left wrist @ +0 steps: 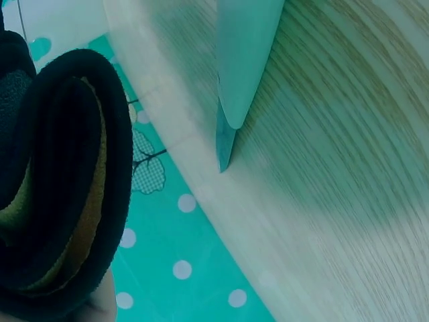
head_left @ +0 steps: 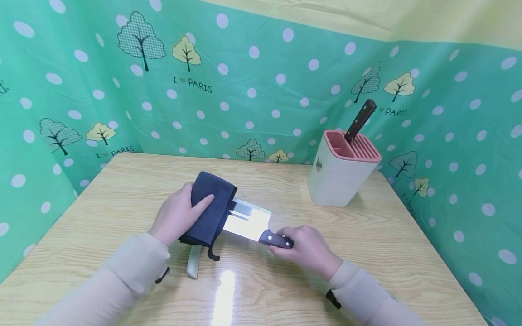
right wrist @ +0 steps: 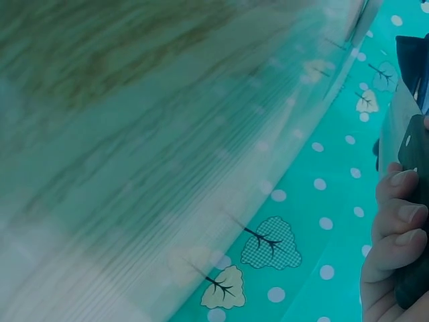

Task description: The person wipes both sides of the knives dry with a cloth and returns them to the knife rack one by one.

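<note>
Knife handle (head_left: 193, 264), pale, shows below left of centre. Mid-frame, the right hand (head_left: 303, 249) grips a cleaver (head_left: 249, 224), apparently steadying it; the left hand (head_left: 179, 210) holds dark cloth (head_left: 216, 192) over its blade, perhaps guarding fingers. Upper right, a knife block (head_left: 340, 181) holds another knife (head_left: 360, 120) handle-up.

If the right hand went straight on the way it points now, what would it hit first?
Probably the dark cloth in the left hand: the right hand points that way, and the cleaver it grips reaches the cloth's edge in the head view, though depth is unclear.
</note>
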The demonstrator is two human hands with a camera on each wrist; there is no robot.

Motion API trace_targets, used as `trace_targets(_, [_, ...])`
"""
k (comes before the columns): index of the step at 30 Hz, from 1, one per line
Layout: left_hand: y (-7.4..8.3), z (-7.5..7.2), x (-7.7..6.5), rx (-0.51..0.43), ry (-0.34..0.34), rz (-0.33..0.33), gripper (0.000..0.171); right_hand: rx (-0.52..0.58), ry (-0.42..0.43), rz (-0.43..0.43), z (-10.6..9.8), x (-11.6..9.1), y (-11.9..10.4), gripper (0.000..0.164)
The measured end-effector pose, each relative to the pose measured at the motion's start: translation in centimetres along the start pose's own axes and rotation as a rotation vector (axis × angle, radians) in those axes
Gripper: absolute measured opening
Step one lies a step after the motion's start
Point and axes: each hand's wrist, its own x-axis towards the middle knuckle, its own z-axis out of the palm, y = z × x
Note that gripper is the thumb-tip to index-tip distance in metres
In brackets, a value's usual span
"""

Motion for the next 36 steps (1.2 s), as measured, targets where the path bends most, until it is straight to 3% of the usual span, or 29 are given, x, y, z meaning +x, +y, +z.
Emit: trace_targets(36, [1.7, 2.0, -0.3, -0.044, -0.026, 0.018, 0.069, -0.021, 0.037, 0.020, 0.9, 0.5, -1.5, 0.028])
